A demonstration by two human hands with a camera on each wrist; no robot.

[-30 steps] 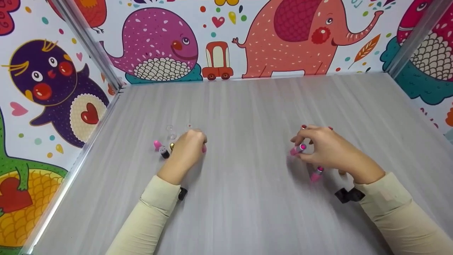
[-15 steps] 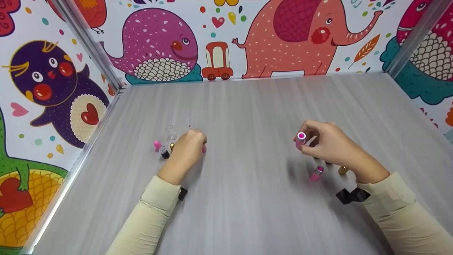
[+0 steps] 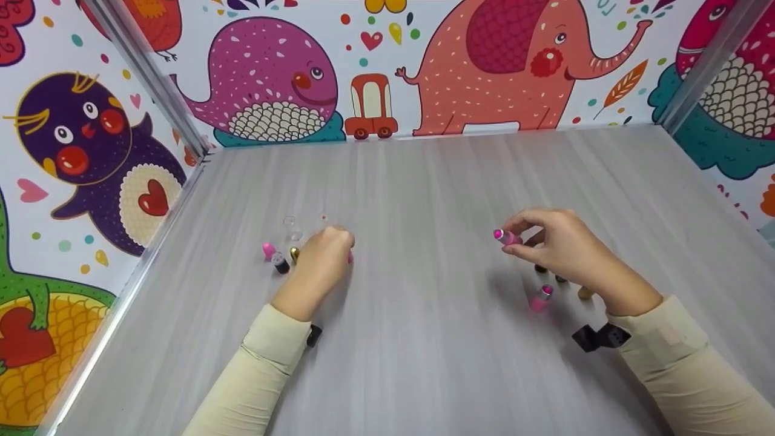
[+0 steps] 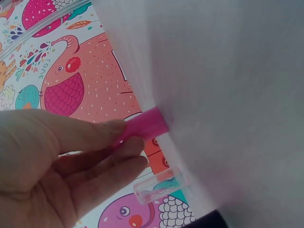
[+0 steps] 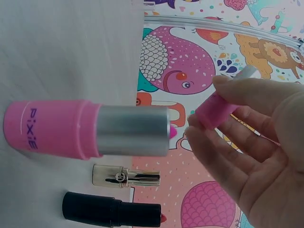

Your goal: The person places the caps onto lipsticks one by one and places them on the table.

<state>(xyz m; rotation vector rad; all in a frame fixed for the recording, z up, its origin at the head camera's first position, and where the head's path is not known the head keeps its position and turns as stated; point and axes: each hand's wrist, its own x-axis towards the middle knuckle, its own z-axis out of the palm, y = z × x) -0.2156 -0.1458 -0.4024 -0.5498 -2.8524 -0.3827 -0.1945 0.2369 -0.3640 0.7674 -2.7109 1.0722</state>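
Note:
My left hand (image 3: 321, 260) pinches a pink lipstick cap (image 4: 149, 124) between thumb and fingers; in the left wrist view its far end meets the table top. On the right side, my right hand (image 3: 563, 248) holds an uncapped pink lipstick (image 3: 507, 237) by its pink base, lifted off the table. Its silver collar and bright pink tip lean to the left in the head view. Below that hand, another uncapped pink lipstick (image 5: 52, 128), marked PIXIE, stands upright. A gold lipstick (image 5: 118, 176) and a black lipstick (image 5: 95, 209) with a red tip stand beyond it.
Around my left hand stand clear caps (image 3: 293, 230), a pink cap (image 3: 268, 251), a black cap with a clear top (image 3: 280, 263) and a gold cap (image 3: 295, 253). Printed cartoon panels (image 3: 496, 72) border the grey table (image 3: 418, 242) at the back and sides.
My right hand has raised the pink lipstick and turned it, so its tip swings from pointing right to pointing left. The left hand stays in place with the pink cap.

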